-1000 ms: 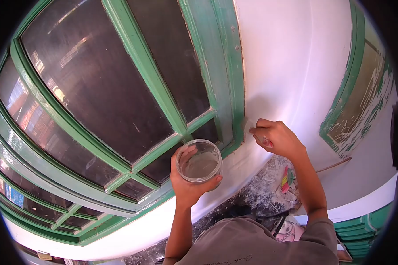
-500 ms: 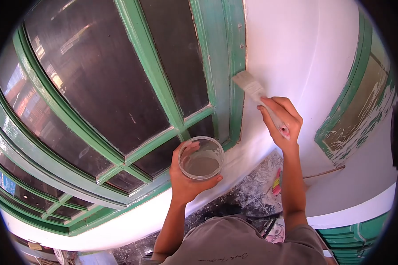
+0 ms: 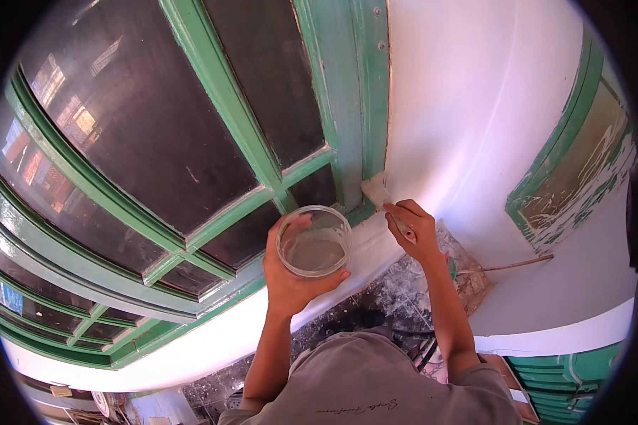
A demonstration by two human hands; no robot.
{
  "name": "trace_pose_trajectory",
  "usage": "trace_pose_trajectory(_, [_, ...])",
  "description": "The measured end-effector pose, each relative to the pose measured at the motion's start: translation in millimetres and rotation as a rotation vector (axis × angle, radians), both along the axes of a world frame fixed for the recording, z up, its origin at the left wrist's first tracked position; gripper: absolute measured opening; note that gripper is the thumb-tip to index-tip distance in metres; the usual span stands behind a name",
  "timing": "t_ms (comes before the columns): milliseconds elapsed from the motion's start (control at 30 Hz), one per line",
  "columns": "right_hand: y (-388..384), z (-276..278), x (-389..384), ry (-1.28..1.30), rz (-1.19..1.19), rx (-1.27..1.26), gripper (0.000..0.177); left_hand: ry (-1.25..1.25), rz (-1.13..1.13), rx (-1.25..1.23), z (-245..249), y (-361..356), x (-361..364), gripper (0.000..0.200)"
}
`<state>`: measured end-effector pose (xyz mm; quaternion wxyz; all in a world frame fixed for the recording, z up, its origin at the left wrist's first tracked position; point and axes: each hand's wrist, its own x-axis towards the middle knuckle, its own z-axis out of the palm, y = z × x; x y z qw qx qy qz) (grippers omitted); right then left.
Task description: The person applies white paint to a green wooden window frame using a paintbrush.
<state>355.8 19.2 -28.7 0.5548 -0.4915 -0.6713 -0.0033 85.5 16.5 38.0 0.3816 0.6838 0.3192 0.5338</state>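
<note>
A clear round tub [image 3: 314, 241] with greyish paint in its bottom is gripped by my left hand [image 3: 290, 280], fingers curled around its side. My right hand [image 3: 415, 228] is closed on the handle of a flat paintbrush [image 3: 378, 191]. The pale bristles touch the lower corner of the green window frame [image 3: 376, 113], where it meets the white wall [image 3: 454, 92]. The tub sits just left of the brush, in front of the lower panes.
Dark glass panes [image 3: 142, 120] between green bars fill the left. A second green frame [image 3: 560, 149] with paint-streaked glass stands at right. The paint-spattered floor [image 3: 397, 297] lies below, with a thin stick [image 3: 514, 264] by the wall. Green slatted panels [image 3: 567, 382] show at lower right.
My right hand has moved the paintbrush down along the frame's right edge to its lower corner. My left hand still holds the tub, slightly farther left in view.
</note>
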Motion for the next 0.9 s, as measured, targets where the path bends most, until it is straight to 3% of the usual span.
trace_pose_trajectory(500, [-3.1,-29.1,14.6,-0.001,0.088,-0.231,0.018,-0.037,-0.013,0.031,2.8,-14.7,-4.4,0.107])
trace_pose_trajectory(667, [1.5,-0.7,33.3,0.083,0.146,-0.345,0.015,-0.1,-0.005,-0.016,7.3,-18.5,-8.2,0.107])
trace_pose_trajectory(767, [24.5,23.7,46.1,-0.133,0.176,-0.333,0.016,-0.076,0.0,-0.002,6.6,-17.6,-9.5,0.108])
trace_pose_trajectory(900, [41.7,67.5,37.7,-0.175,0.169,-0.379,0.015,-0.079,0.011,0.037,7.1,-16.5,-13.8,0.109])
